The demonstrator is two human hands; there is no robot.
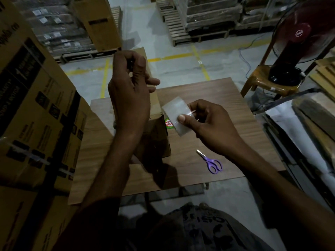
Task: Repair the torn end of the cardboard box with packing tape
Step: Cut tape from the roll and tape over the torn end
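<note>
A long brown cardboard box point(157, 136) lies on the wooden table point(217, 98), its near end facing me and in shadow. My right hand point(208, 127) grips a roll of clear packing tape point(175, 115) just above and right of the box, thumb pressed on the roll's face. My left hand point(129, 91) is raised over the box's far part, thumb and first fingers pinched together on what looks like the clear tape's free end. The strip itself is hard to make out. The box's torn part is hidden behind my left arm.
Purple scissors point(212, 163) lie on the table to the right of the box. A large printed carton point(36, 109) stands close on the left. A pedestal fan point(299, 33) sits on a plastic chair point(261, 82) at the back right; pallets point(177, 26) stand behind.
</note>
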